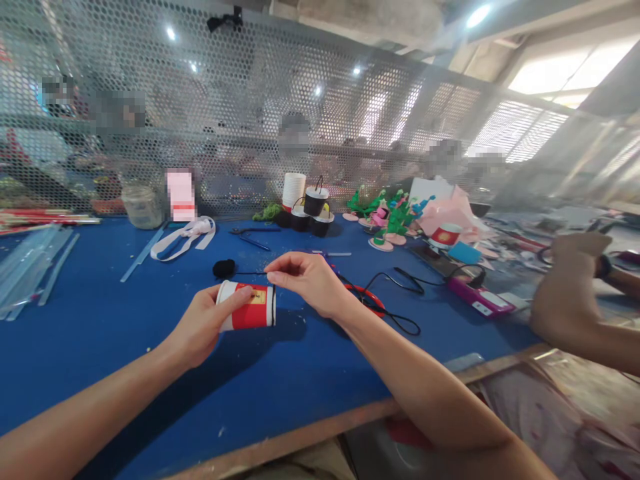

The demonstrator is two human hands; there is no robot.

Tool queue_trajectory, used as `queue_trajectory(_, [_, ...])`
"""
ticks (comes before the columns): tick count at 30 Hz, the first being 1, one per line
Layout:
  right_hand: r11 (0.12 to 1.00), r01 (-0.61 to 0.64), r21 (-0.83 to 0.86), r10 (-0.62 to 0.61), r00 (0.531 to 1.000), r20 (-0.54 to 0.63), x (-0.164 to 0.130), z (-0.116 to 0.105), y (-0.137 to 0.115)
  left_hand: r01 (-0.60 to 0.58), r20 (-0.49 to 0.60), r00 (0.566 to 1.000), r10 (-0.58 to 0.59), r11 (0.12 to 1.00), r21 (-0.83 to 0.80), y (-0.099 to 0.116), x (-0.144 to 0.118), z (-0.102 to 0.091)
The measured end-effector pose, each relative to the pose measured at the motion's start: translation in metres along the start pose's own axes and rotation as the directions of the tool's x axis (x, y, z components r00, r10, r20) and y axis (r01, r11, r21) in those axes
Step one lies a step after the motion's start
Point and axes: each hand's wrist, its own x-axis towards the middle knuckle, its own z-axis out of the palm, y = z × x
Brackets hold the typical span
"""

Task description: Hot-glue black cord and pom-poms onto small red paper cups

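Paper cup, red and white with a yellow label (249, 306), lies on its side just above the blue counter (100, 320), and the left hand (203, 327) has it: grip wrapped round the white-rimmed end, thumb laid across the top, fingers curled under. Open mouth of the cup points right, toward the other hand. Right hand (310, 280) sits just above that far end, grip pinched tight, thumb and forefinger closed on a thin black string (247, 273) right over the cup's rim. That string runs left, level, to a small black pompom (224, 268) resting on the counter just behind the cup. Beside the right wrist, a red ring (373, 301) and a looping black cord (400, 313) lie flat. Farther back, a stack of white paper cups (293, 190) stands next to black cups with handles (315, 207), green paper figures (390, 217) to their right. Far right, another person's arm (575, 313) rests on the counter edge, well apart.
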Motion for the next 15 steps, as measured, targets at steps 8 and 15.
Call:
queue_trajectory(8, [0.998, 0.044, -0.036, -0.045, 0.999, -0.022, -0.002, -0.0011, -0.0041, -0.002, 0.005, 1.0, 0.002, 1.0, -0.004, -0.0007, 0.0013, -0.0012])
queue_trajectory(15, [0.996, 0.038, -0.076, -0.039, 0.999, -0.011, -0.002, -0.0019, -0.0043, 0.014, -0.006, 1.0, -0.014, 1.0, -0.012, 0.0007, 0.0, 0.0008])
